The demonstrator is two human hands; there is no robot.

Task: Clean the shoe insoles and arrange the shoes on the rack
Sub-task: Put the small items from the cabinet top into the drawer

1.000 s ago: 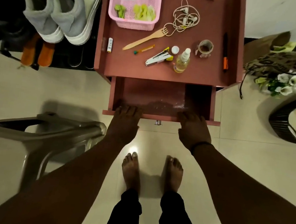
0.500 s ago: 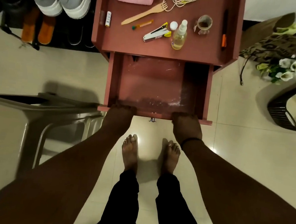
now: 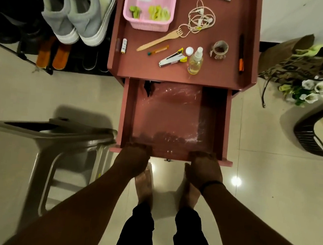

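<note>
A pair of grey sneakers [image 3: 76, 11] stands on the dark shoe rack [image 3: 24, 56] at the upper left, with two orange insoles [image 3: 53, 54] on the shelf below. A reddish-brown cabinet [image 3: 182, 64] fills the middle, its drawer [image 3: 174, 123] pulled far out. My left hand [image 3: 133, 159] grips the drawer's front edge on the left and my right hand [image 3: 204, 168] grips it on the right, fingers curled over the rim. A dark object [image 3: 148, 88] lies at the drawer's back left. A spray bottle [image 3: 195, 61] stands on the cabinet top.
On the cabinet top lie a pink basket [image 3: 149, 7], a wooden fork [image 3: 161, 40], earphones [image 3: 201, 19], a stapler [image 3: 172, 60], a tape roll [image 3: 219, 49] and a marker [image 3: 241, 55]. A grey plastic stool [image 3: 45, 140] stands left, a black bin [image 3: 321, 131] and flowers [image 3: 307, 91] right.
The drawer has slid much further out of the cabinet, with both hands still gripping its front edge. A dark object at the back of the drawer has come into sight.
</note>
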